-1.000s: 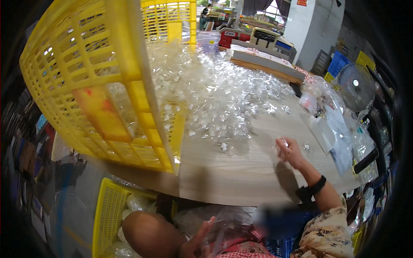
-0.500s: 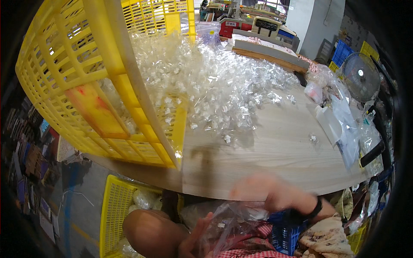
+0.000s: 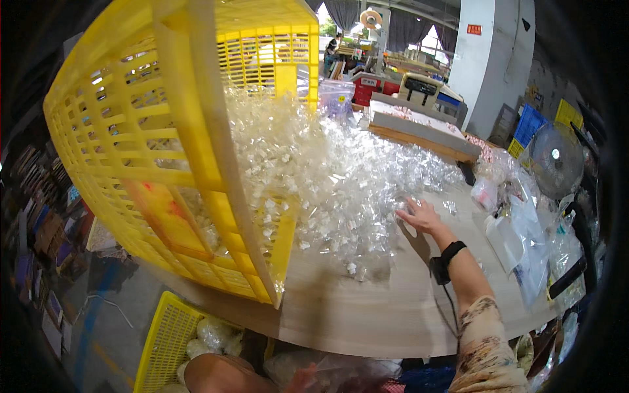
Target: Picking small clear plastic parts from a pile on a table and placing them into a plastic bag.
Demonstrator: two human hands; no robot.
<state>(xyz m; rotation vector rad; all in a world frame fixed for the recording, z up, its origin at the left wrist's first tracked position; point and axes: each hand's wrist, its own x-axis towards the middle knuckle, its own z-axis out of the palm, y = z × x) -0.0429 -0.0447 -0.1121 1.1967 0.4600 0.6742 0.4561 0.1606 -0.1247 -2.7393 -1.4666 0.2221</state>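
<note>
A large heap of small clear plastic packets [image 3: 354, 177], with little white pieces among them, spills from a yellow plastic crate [image 3: 203, 216] lying on its side. My right hand [image 3: 420, 216] reaches to the right edge of the heap, palm down. Its fingers are spread, and their tips touch or hover over the nearest packets; nothing is plainly held. A black band with a cable circles that wrist. My left hand [image 3: 303, 378] shows only partly at the lower edge, blurred and dim, beside a clear plastic bag [image 3: 350, 368] over my lap. Its fingers cannot be made out.
The pale wooden table [image 3: 341, 314] has a curved front edge. Below it, a yellow basket [image 3: 154, 340] holds clear bundles. Plastic bags [image 3: 527, 242] and a fan [image 3: 555, 160] stand at the right. Behind the heap lies a shallow tray [image 3: 422, 131].
My right hand has moved from near my lap, forward over the table to the heap. The view has tilted up, so my left hand and the clear bag sit lower in the picture.
</note>
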